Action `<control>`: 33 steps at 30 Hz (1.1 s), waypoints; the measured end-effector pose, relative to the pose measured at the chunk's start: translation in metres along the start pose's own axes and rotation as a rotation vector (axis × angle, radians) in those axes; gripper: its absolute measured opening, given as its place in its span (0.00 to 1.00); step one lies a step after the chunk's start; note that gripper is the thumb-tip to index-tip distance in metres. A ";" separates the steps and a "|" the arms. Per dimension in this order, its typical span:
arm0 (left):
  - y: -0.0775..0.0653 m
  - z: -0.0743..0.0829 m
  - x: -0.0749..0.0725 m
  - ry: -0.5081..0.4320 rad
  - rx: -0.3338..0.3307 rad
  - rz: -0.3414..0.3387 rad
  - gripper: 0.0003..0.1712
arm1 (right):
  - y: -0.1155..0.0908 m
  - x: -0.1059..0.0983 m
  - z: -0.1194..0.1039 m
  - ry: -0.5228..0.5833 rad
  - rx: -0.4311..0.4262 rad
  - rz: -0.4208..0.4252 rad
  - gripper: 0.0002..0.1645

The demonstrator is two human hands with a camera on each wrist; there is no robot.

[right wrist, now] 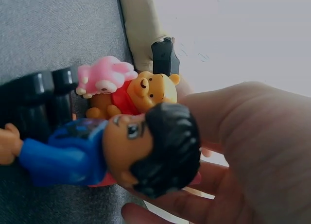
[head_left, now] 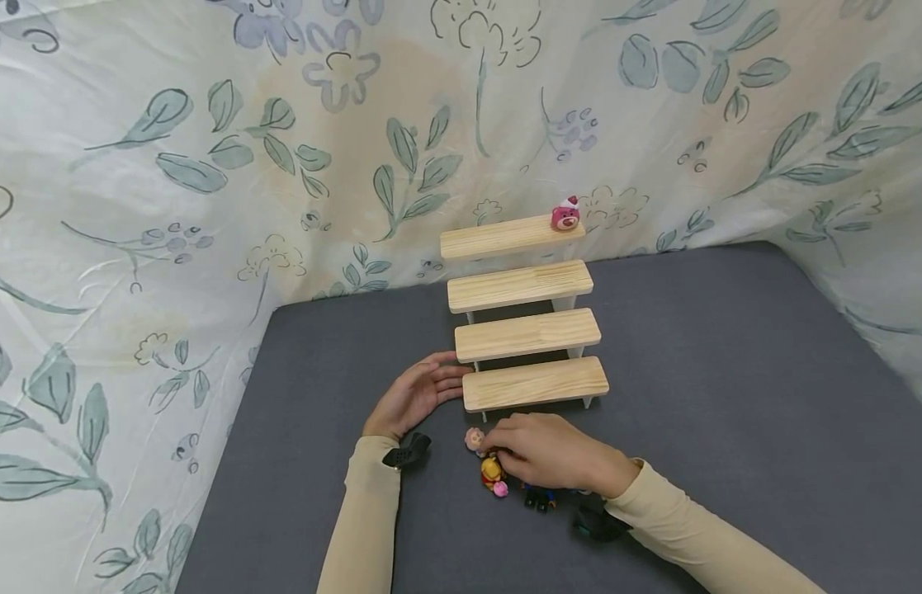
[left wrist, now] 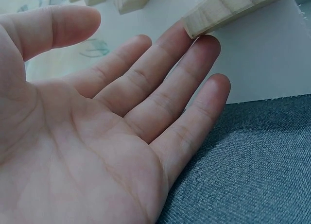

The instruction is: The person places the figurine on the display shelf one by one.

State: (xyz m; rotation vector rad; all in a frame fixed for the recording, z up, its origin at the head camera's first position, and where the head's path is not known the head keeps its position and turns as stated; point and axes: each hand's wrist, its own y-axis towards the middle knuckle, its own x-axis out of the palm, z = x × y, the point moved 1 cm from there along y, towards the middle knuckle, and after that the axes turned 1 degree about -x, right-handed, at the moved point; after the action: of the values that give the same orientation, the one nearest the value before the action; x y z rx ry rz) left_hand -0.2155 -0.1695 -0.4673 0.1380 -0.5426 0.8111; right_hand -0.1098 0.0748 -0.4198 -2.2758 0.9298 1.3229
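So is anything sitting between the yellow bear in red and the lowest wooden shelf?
Yes. In the head view, the right hand reaches across between the yellow bear and the lowest shelf; the peach-pink figure beside it is also on the shelf side. The left hand is at the shelf's left, out of that path.

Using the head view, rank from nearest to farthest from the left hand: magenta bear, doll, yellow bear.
1. Yellow bear, right of the left hand.
2. Doll, farther right, partly hidden by the right hand.
3. Magenta bear, on the top step, right end.
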 end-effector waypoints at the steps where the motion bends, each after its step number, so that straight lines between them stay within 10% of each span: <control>1: 0.000 0.000 0.000 -0.001 0.000 -0.001 0.22 | 0.000 0.000 0.000 -0.005 -0.004 0.009 0.14; 33: 0.002 -0.002 -0.002 0.008 -0.008 0.018 0.22 | 0.004 -0.014 0.001 0.327 0.087 0.068 0.12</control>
State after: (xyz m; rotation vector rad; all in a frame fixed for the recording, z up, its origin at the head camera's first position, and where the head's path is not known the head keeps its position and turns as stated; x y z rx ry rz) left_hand -0.2169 -0.1692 -0.4701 0.1223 -0.5399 0.8262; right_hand -0.1186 0.0775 -0.4082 -2.4545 1.1536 0.9286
